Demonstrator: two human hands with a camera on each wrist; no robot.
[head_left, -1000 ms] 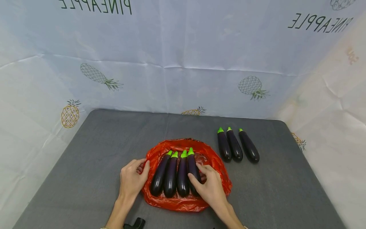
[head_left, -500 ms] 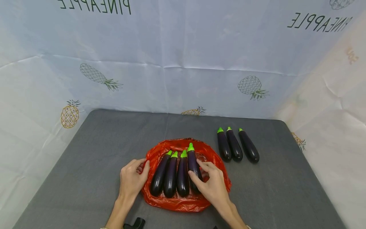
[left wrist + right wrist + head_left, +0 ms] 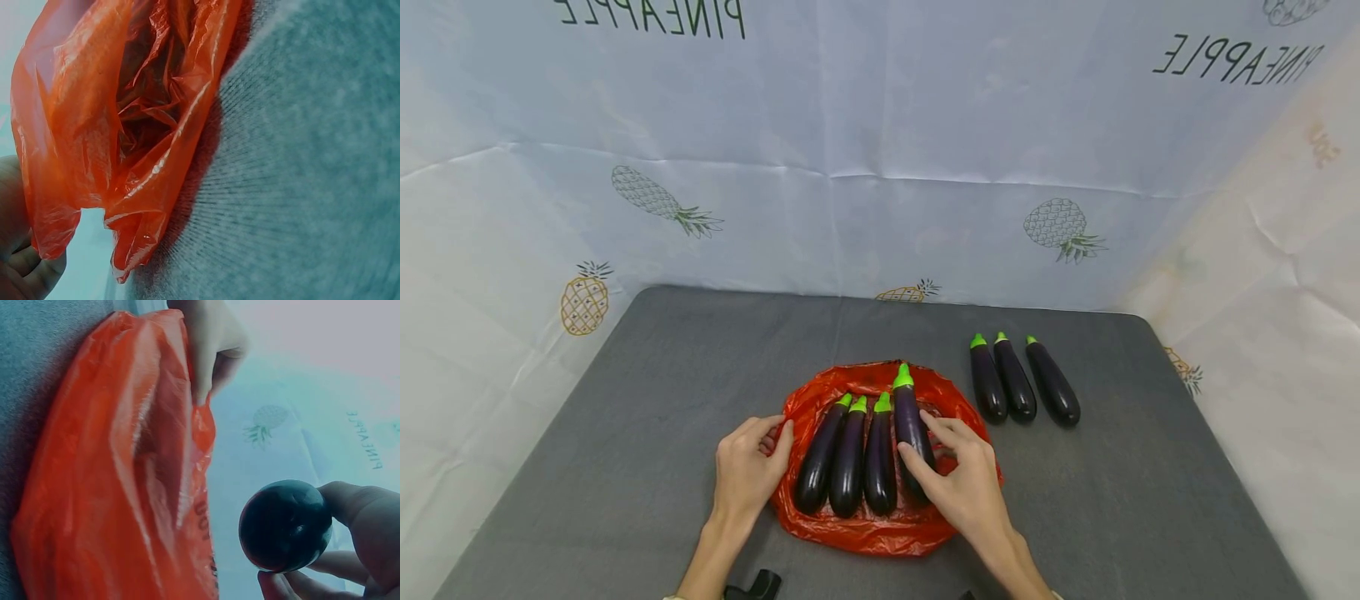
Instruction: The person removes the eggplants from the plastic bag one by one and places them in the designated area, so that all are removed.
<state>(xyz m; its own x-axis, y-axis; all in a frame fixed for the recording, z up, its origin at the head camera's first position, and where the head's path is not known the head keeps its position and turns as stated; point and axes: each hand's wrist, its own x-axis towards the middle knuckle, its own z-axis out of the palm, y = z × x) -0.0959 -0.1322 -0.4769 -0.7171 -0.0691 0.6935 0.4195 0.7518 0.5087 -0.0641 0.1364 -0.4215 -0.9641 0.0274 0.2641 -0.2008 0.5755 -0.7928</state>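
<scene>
Red, thin plastic makes up the crinkled bag [image 3: 857, 540], which sits between the two grips with its mouth spread wide. On its near edge to the person's left, the left grip [image 3: 748, 467] pinches the rim between thumb and curled fingers. Across from it, the right grip [image 3: 966, 479] holds a glossy dark eggplant [image 3: 912, 429], thumb on one side and fingers on the other, the gap between them only as wide as the vegetable. Its bright green cap points away from that grip, toward the far rim; the right wrist view shows its rounded end clear of the plastic. Between the left grip and this eggplant, three more eggplants [image 3: 847, 462] lie side by side inside the bag, green caps also pointing away. Beyond the right grip and further to its right, another three eggplants [image 3: 1015, 383] rest on the grey tabletop [image 3: 625, 467], two close together and one slightly apart. Near the left grip's wrist, at the tabletop's close edge, is a black object [image 3: 763, 585], partly cut off. Behind everything, farthest from both grips, hangs a pale creased cloth [image 3: 865, 125] printed with pineapples.
</scene>
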